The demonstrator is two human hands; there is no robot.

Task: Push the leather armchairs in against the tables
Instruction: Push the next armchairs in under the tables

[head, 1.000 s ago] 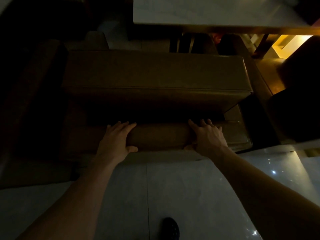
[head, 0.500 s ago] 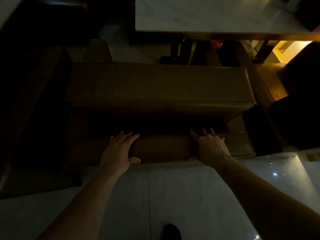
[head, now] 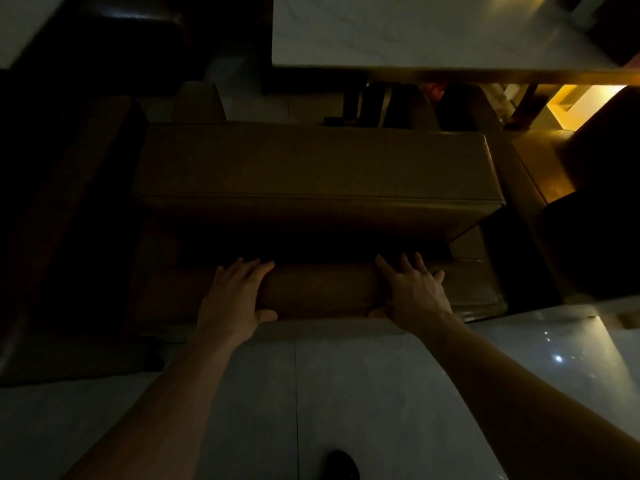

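Head view, looking steeply down in a dim room. A brown leather armchair fills the middle of the picture, seen from behind and above: its padded backrest top runs left to right along the near edge, and the seat cushion lies beyond it. Past the seat, at the top of the picture, is the pale top of a desk, with its dark legs showing in the gap between desk edge and chair.

Both hands rest on the backrest top, well apart from each other. The left hand lies flat with its fingers straight and close together pointing toward the desk, thumb hooked along the near edge. The right hand is placed the same way, its fingers spread a little. Neither hand grips; they press.

The chair's long axis runs across the picture, parallel to the desk edge. The desk lies straight ahead of the fingers, so the push probably goes directly forward, away from the body. Both hands sit about equally near the chair. A gap remains between seat front and desk.

Pale floor tiles and the tip of a dark shoe show below.
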